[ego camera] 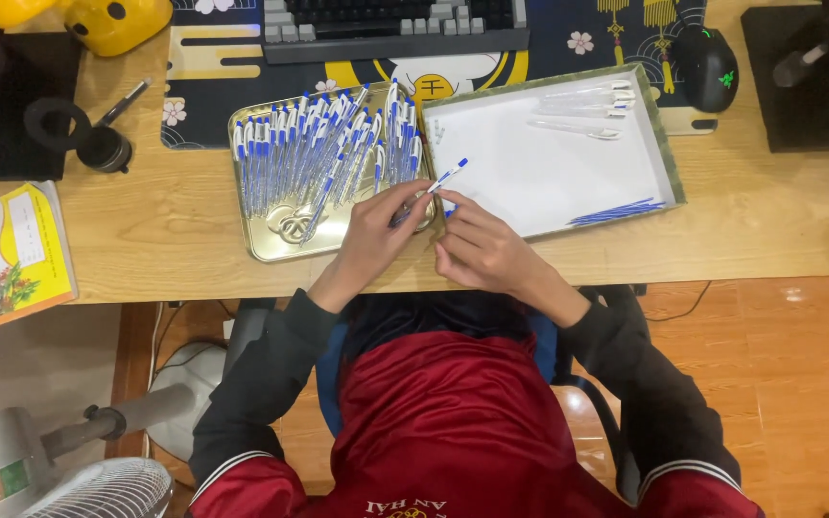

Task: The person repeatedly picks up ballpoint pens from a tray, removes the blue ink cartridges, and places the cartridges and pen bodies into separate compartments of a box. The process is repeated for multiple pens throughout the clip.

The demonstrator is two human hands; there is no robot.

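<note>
Both hands met at the desk edge, the left hand (373, 233) and right hand (480, 245) pinching 1 blue-and-white plastic pen (431, 187) between gold metal tray (263, 245) and white shallow box (669, 168), keeping both within reach.

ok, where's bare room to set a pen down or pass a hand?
Free: the white tray floor between the clear barrels at its top edge and the blue refills at its lower right; also the bare desk left of the gold tray. Crowded: the gold tray, piled with pens, and the front edge where the left hand and right hand hold a pen.
</note>
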